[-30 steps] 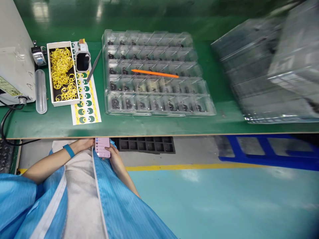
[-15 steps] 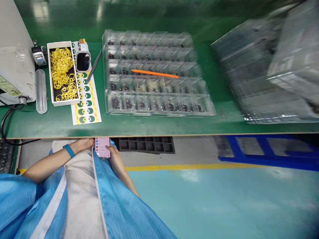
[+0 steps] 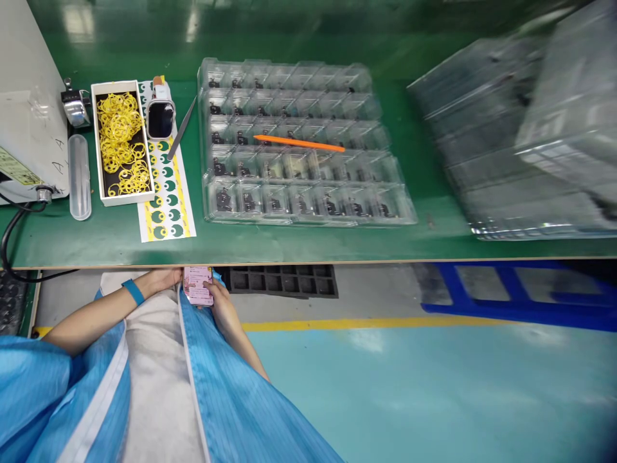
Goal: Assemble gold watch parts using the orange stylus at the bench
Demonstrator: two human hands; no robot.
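Both my hands hold a phone (image 3: 197, 285) in my lap, just below the near edge of the green bench (image 3: 313, 241). My left hand (image 3: 161, 280) grips its left side and my right hand (image 3: 222, 303) its right side. The lit screen faces up. A blue band sits on my left wrist. On the bench above lie a clear compartment tray (image 3: 299, 141) with small dark parts and an orange stick (image 3: 299, 143) across it.
A white box of yellow rings (image 3: 120, 141), a smartwatch (image 3: 160, 118), tweezers (image 3: 182, 128), a sticker sheet (image 3: 166, 193), a clear tube (image 3: 80, 177) and a grey machine (image 3: 24, 116) stand at left. Stacked clear trays (image 3: 525, 135) fill the right.
The picture on the phone screen has changed. My hands and the things on the bench have not moved.
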